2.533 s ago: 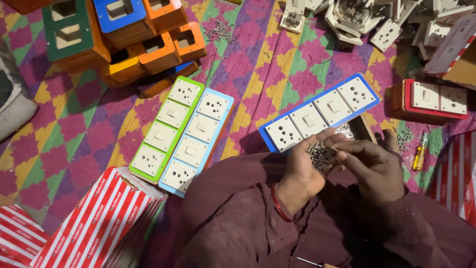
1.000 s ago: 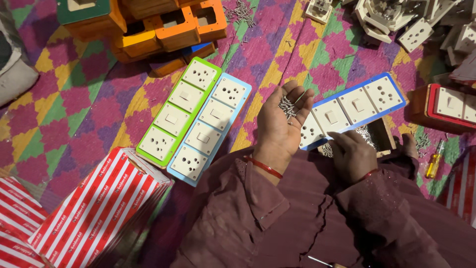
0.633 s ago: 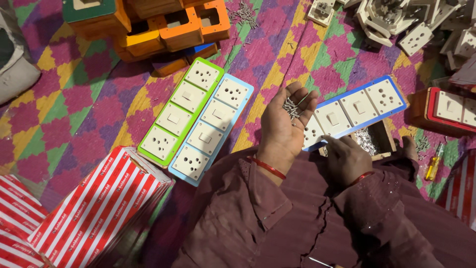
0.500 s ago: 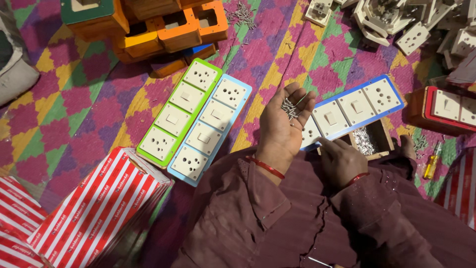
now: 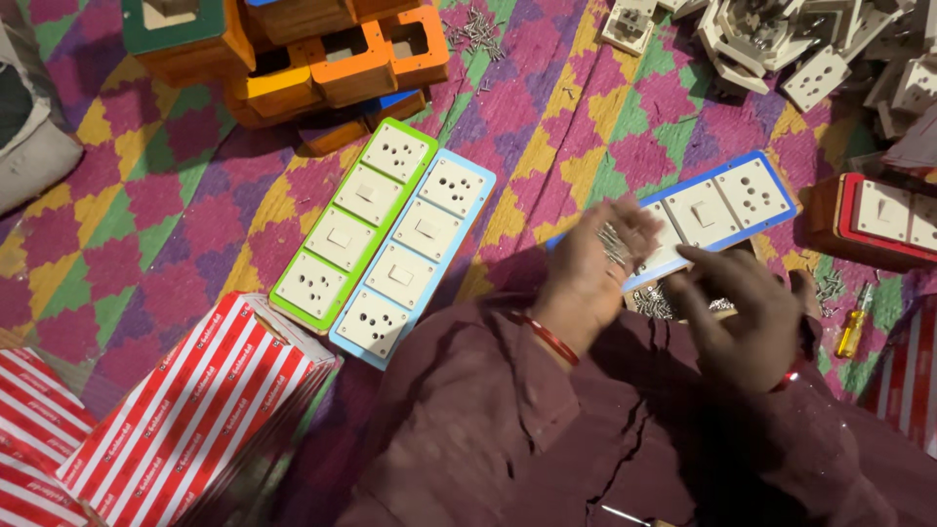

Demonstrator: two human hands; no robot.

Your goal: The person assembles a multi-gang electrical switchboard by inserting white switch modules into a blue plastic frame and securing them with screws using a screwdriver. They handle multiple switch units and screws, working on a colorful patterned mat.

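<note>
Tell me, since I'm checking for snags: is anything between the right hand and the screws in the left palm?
Nothing visible: the right hand hovers beside the left hand, whose screws lie uncovered.

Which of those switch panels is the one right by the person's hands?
Start at the colourful patterned mat. Right of the green-framed panel and light-blue one lying side by side, find the panel just above the hands. It alone has a dark blue frame.

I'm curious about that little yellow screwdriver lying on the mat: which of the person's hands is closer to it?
The right hand. It hovers just left of the yellow screwdriver, beside the blue-framed switch panel. The left hand, cupping small screws, sits farther left, beyond the right hand.
</note>
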